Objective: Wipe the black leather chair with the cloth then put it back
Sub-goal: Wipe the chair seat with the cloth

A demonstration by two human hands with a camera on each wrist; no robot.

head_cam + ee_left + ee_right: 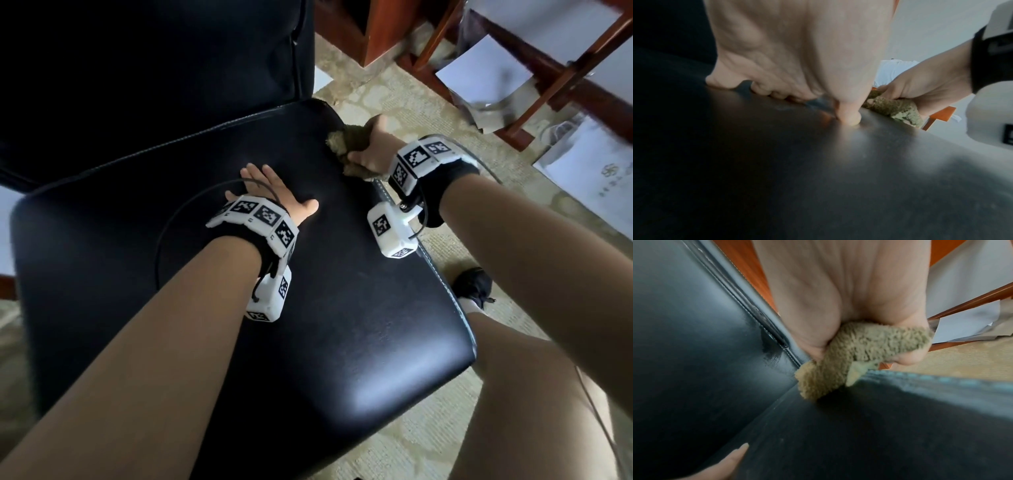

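Glossy black leather chair (308, 342) on beige carpet (394, 102); left hand (274, 195) flat on its seat, right hand (370, 150) clutching fuzzy olive cloth (339, 140) at the seat's back right corner.

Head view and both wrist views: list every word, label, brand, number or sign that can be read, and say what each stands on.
No text can be read in any view.
White wristband blocks: black-and-white square marker patterns only, no letters or numbers.
White paper bag on the floor: a faint grey emblem with small characters beneath, too blurred to read.
White sheets under the wooden furniture: blank as far as shown.
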